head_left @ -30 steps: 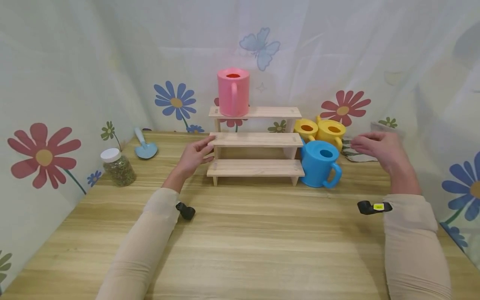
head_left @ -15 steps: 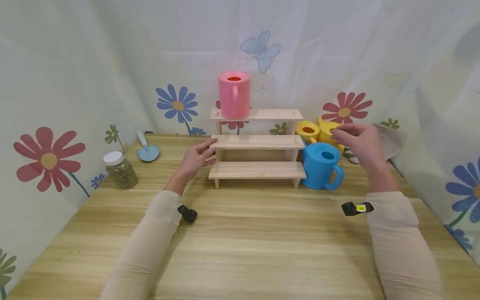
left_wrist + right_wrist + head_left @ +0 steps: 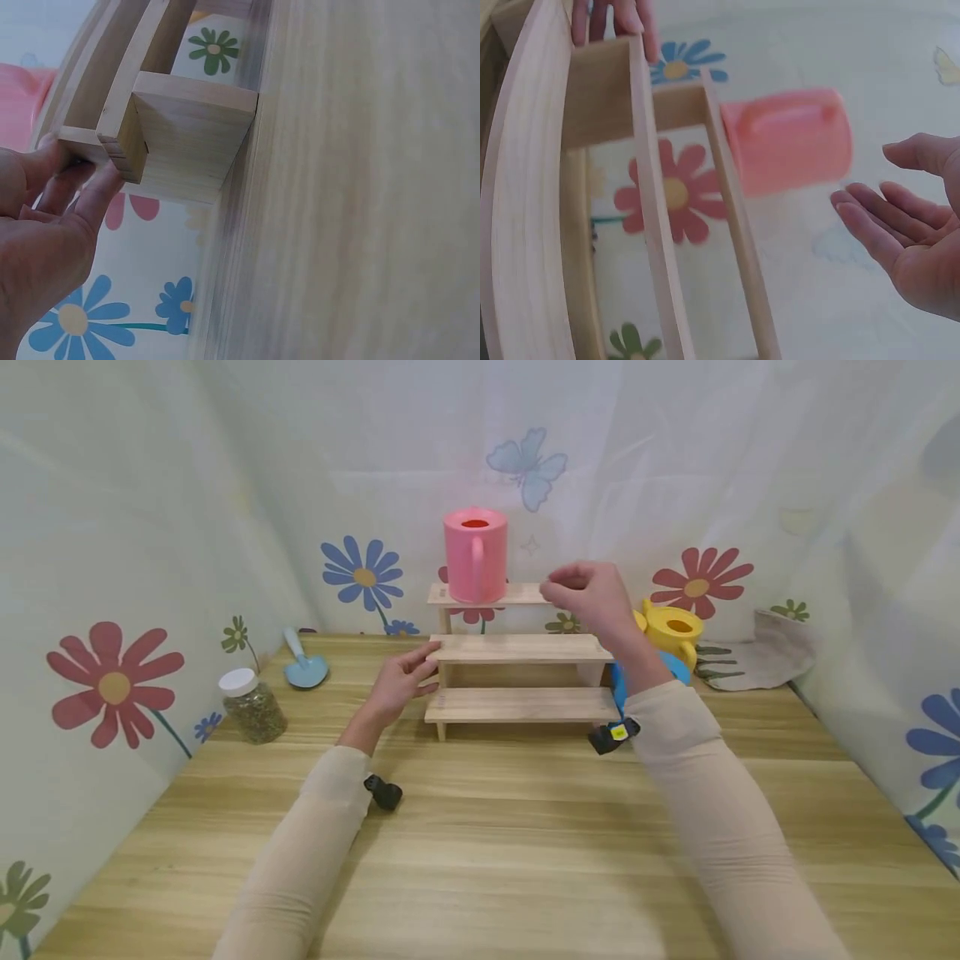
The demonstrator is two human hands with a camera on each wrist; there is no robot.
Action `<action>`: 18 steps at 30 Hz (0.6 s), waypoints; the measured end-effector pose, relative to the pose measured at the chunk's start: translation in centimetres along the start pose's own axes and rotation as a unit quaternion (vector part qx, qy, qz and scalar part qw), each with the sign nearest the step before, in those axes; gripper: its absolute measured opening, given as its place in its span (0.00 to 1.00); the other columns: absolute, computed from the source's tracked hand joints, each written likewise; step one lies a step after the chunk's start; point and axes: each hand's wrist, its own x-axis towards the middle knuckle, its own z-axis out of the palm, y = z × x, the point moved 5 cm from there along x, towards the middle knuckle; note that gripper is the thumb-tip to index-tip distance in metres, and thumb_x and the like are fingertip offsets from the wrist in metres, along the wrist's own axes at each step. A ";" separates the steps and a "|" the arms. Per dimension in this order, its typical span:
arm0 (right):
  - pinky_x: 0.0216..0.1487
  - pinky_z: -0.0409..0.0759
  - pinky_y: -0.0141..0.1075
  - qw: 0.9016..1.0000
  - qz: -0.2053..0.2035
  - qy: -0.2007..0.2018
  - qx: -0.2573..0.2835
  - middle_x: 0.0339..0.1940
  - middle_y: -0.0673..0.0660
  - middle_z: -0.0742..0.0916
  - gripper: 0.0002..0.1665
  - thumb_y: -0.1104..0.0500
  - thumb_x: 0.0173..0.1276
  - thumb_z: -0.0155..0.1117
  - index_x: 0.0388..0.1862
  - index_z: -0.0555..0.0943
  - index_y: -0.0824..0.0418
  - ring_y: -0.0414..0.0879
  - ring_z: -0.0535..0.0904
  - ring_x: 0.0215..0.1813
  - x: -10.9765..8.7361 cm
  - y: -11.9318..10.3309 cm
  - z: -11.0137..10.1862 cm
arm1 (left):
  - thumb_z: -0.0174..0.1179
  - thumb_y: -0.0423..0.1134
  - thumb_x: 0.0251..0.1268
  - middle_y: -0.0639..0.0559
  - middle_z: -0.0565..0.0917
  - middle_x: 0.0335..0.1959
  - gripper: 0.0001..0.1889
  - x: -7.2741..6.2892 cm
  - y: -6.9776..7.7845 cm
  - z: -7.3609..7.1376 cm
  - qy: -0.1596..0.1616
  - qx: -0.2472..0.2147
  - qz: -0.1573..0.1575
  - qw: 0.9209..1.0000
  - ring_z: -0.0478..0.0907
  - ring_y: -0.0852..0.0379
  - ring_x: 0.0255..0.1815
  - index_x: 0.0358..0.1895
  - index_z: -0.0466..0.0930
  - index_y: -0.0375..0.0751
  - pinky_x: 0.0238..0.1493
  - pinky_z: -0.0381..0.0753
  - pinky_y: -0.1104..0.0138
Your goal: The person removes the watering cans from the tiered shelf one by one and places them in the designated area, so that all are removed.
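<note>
A three-step wooden shelf stand (image 3: 525, 703) stands on the table. My left hand (image 3: 399, 687) grips the left end of its middle board, thumb on one face and fingertips on the other, as the left wrist view shows. On the top board, toward its left, sits a pink watering can (image 3: 476, 560), handle facing me. My right hand (image 3: 596, 597) hovers by the right end of the top board, holding nothing; thumb and fingers are apart in the right wrist view. Under my right forearm, a blue watering can (image 3: 675, 668) is mostly hidden. Behind it is a yellow watering can (image 3: 673, 625).
A grey garden glove (image 3: 765, 656) lies at the back right. A white-lidded jar of dried green bits (image 3: 257, 714) and a light-blue hand trowel (image 3: 306, 670) are at the left. A flower-printed curtain (image 3: 405, 468) surrounds the wooden table (image 3: 487, 835).
My right hand has moved left from above the glove, past the yellow and blue cans, to the top board. My left hand keeps its place on the stand. The head view has shifted slightly.
</note>
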 end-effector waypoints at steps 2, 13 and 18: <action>0.50 0.85 0.39 1.000 -0.002 -0.006 0.013 0.49 0.62 0.87 0.23 0.54 0.68 0.70 0.55 0.82 0.68 0.52 0.85 0.48 1.1 -0.7 1.9 | 0.53 0.38 0.78 0.42 0.62 0.77 0.24 0.0 -0.1 0.0 0.001 0.003 0.001 1.000 0.65 0.42 0.72 0.74 0.67 0.43 0.64 0.75 0.49; 0.51 0.84 0.35 0.998 0.013 0.067 0.011 0.50 0.56 0.87 0.27 0.50 0.63 0.75 0.56 0.82 0.64 0.46 0.82 0.52 4.7 -2.4 6.1 | 0.52 0.38 0.79 0.40 0.64 0.75 0.24 0.0 -0.1 0.4 -0.005 0.009 0.006 1.000 0.67 0.43 0.71 0.74 0.67 0.42 0.61 0.79 0.55; 0.51 0.84 0.36 0.996 0.017 0.089 0.025 0.48 0.57 0.87 0.28 0.49 0.62 0.76 0.54 0.82 0.65 0.46 0.83 0.50 5.2 -2.8 6.9 | 0.52 0.38 0.79 0.39 0.66 0.74 0.24 0.0 -0.2 0.3 0.000 0.004 0.008 1.000 0.68 0.42 0.70 0.75 0.67 0.42 0.62 0.77 0.52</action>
